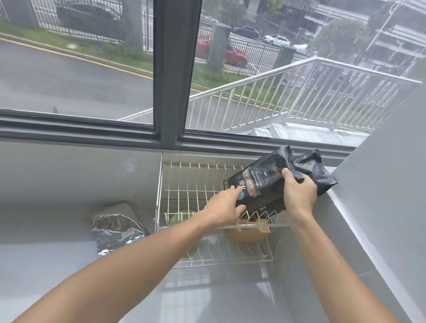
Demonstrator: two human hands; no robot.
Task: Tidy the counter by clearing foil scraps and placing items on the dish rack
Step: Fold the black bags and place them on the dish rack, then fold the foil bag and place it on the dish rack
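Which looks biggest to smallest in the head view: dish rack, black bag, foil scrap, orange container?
1. dish rack
2. black bag, held by the right hand, with the left hand on it
3. foil scrap
4. orange container, partly hidden by rack wires, so unsure

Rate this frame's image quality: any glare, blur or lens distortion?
Head view: even daylight, soft shadows; wide-angle lens bows the window frame; pale window reflection on the counter; small print on the black bag unreadable; foil glints; both hands reasonably sharp.
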